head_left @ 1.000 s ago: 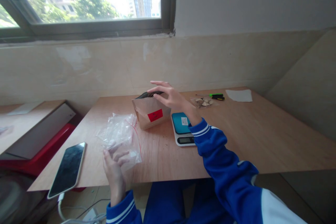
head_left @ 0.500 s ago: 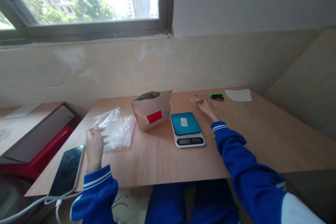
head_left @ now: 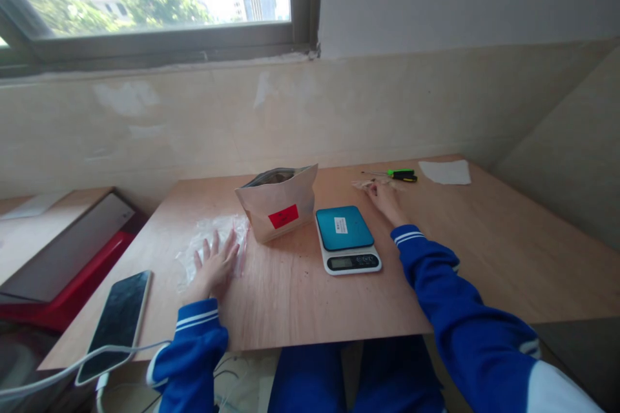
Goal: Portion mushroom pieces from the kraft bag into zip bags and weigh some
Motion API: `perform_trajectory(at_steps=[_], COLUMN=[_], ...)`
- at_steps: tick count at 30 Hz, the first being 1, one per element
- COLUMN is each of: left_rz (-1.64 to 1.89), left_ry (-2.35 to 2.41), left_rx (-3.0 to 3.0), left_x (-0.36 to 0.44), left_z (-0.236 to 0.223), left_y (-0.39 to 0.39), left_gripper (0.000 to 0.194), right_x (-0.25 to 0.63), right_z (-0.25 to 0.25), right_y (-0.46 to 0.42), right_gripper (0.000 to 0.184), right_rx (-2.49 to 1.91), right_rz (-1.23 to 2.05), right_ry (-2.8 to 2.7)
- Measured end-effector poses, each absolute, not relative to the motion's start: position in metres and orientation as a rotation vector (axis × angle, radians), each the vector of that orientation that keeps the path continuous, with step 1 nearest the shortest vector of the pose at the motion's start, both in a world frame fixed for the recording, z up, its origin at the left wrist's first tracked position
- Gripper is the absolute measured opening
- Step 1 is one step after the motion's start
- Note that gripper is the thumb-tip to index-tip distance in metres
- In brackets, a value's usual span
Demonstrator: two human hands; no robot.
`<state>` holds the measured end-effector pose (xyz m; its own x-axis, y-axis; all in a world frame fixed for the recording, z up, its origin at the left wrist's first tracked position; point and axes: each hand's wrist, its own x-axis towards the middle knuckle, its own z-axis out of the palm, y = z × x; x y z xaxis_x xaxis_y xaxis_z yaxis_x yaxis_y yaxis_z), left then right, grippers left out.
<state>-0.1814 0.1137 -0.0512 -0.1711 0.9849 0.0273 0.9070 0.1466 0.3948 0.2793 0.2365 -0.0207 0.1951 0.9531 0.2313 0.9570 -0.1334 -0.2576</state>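
Spread beneath everything, a wooden desk (head_left: 300,310). Upright just left of its middle, toward the far edge, a brown paper pouch (head_left: 303,197), gaping open at the top, red label facing the near edge. Left of the pouch, toward the left edge, clear plastic bags (head_left: 206,229), crumpled and lying flat. Right of the pouch, about midway between far and near edges, a white kitchen scale (head_left: 343,229) with a blue top, display toward the near edge. At the near left corner, slanted and poking a little past the near edge, a phone (head_left: 119,322), with a white cable (head_left: 58,371) across its lower part. Over the plastic bags, the left hand (head_left: 216,264), palm down, fingers splayed and released. Near the far edge, right of centre, the right hand (head_left: 385,199), fingers bent at a small clear packet (head_left: 362,185); perhaps touching it, but impossible to tell whether clenched or grasping. By the far right corner, a white paper sheet (head_left: 445,172); between sheet and packet, green and black-handled screwdrivers (head_left: 403,174).
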Motion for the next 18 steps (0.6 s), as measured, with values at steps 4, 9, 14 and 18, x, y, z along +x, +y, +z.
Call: perform_trajectory(at_steps=[4, 9, 14, 18], left_rz=[0.496, 0.593, 1.132, 1.634], left_ry=[2.195, 2.213, 2.197, 1.588], left_rx=[1.806, 1.819, 1.749, 1.109], left_x=[-0.178, -0.169, -0.144, -0.093], left_z=[-0.056, -0.034, 0.0, 0.022], left_y=[0.115, 0.11, 0.092, 0.056], left_gripper=[0.054, 0.057, 0.044, 0.038], right_x=[0.286, 0.284, 0.25, 0.214], right_z=[0.01, 0.057, 0.086, 0.08], right_y=[0.222, 0.173, 0.096, 0.056], right_gripper=[0.026, 0.023, 0.022, 0.021], right_rx=[-2.083, -1.54, -1.171, -1.151], right_rz=[-0.051, 0.056, 0.388, 0.646], right_ry=[-1.608, -1.354, -1.181, -1.186])
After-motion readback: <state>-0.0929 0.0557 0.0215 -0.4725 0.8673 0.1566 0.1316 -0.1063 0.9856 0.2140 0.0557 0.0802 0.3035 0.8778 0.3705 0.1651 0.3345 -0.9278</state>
